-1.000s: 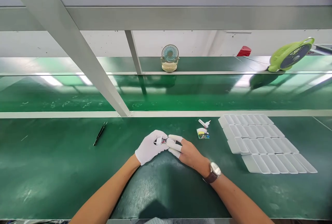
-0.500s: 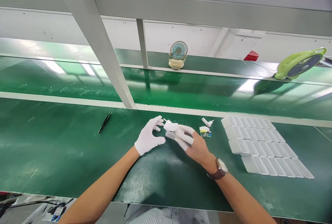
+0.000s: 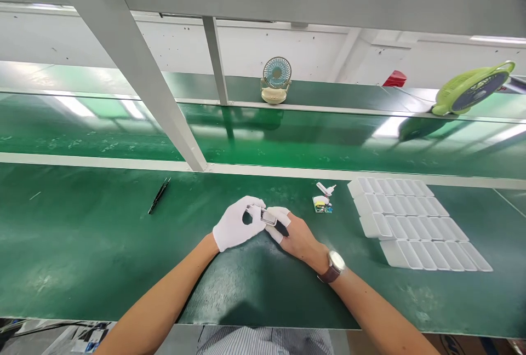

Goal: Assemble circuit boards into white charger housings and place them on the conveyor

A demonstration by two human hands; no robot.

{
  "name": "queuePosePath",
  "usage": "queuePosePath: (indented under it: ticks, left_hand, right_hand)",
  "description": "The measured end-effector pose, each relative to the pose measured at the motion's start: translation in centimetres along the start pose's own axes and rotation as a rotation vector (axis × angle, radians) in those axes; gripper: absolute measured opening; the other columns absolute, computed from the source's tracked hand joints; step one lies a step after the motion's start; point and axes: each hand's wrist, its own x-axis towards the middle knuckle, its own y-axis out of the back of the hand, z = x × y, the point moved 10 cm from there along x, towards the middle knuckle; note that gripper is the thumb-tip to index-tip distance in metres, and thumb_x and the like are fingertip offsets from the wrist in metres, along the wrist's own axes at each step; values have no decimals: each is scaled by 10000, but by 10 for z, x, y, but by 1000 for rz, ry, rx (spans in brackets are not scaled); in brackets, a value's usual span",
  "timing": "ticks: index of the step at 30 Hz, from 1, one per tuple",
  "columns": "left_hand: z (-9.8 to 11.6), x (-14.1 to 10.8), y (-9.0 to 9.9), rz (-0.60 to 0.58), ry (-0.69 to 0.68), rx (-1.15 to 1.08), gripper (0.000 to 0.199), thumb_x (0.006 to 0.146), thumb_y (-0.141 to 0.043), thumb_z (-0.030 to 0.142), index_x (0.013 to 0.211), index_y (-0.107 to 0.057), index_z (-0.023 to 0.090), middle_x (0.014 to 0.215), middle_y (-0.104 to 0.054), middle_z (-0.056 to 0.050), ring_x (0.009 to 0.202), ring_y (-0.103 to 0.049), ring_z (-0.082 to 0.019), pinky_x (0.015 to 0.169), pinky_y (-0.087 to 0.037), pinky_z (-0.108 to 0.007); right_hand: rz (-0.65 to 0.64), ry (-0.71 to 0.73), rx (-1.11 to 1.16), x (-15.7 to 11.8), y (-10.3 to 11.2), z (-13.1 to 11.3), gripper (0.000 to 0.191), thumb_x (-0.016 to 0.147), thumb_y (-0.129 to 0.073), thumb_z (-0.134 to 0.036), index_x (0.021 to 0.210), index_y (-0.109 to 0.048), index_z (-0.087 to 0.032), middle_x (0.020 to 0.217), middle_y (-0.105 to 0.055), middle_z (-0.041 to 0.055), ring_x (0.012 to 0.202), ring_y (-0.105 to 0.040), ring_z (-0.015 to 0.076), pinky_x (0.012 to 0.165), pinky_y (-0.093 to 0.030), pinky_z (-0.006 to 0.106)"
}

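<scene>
My left hand (image 3: 240,223), in a white glove, is closed with thumb and fingers pinching the left end of a small white plastic case (image 3: 269,218). Its upward side looks greyish, and the fingers cover part of it. My right hand (image 3: 293,232), with white coverings on several fingers, is closed around the right end of the same case. To the right of the hands lies a small circuit board (image 3: 322,205) with yellow and blue parts. A small white piece (image 3: 326,188) lies just behind the board, apparently joined to it by a wire.
Black tweezers (image 3: 159,196) lie on the green bench (image 3: 102,251) at the left. Rows of white compartment trays (image 3: 415,223) stand at the right. Behind are a slanted metal post (image 3: 164,103), a small fan (image 3: 276,78) and a green fan (image 3: 470,89).
My left hand, open beside the white parts before, has closed on the case. My right hand has turned and shifted its grip. The view has tilted slightly.
</scene>
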Motion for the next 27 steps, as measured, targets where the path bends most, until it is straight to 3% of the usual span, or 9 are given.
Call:
queuePosePath:
  ticks: [4,6,10,12,15,19,27]
  left_hand:
    - [-11,1,-3,-17,28,-101,449,840,-677,240,1275,-567,228,1176,-704,-60,1076,-683,-217,1011,-536,-391]
    - [-17,2,-6,-30,38,-163,555,846,-675,238,1375,-509,233,1206,-686,-73,1080,-674,-216,1029,-528,-416]
    - [-19,5,0,65,13,-206,882,740,-736,200,1522,-335,267,1320,-568,-104,1016,-634,-206,896,-564,-409]
    - [-7,4,0,107,-51,-104,1045,624,-840,207,1529,-325,292,1349,-497,-103,987,-602,-205,870,-564,-416]
    - [17,-1,-11,116,-137,13,952,654,-869,239,1484,-410,319,1367,-463,-94,973,-580,-198,848,-562,-394]
    - [37,-6,-22,98,-193,27,780,793,-776,216,1479,-435,362,1387,-495,-81,1092,-571,-227,856,-554,-357]
    - [20,-9,-19,143,-158,61,766,784,-810,325,1460,-451,290,1409,-500,-119,1261,-545,-289,1002,-535,-455]
  right_hand:
    - [-38,43,-40,3,-5,-3,437,1015,-519,-270,1447,-542,-333,1286,-635,111,1138,-634,285,968,-566,464]
    - [-14,16,61,5,-4,1,405,1004,-532,-273,1402,-584,-326,1304,-621,109,1152,-625,277,997,-549,473]
    - [221,-264,649,5,9,39,394,954,-627,-396,1333,-617,-288,1305,-638,97,1128,-644,262,976,-572,462]
    - [263,-434,1019,2,1,54,419,948,-635,-466,1314,-621,-264,1242,-683,90,1032,-686,251,890,-608,448]
    - [182,-520,1343,1,-14,49,397,956,-632,-486,1249,-665,-220,1119,-731,85,903,-714,229,819,-615,426]
    - [159,-533,1433,-2,-19,40,367,921,-689,-452,1193,-689,-206,1098,-744,82,939,-709,237,802,-601,395]
    - [68,-580,1372,-4,-30,32,434,930,-638,-525,1209,-680,-196,1040,-759,100,937,-711,266,754,-589,396]
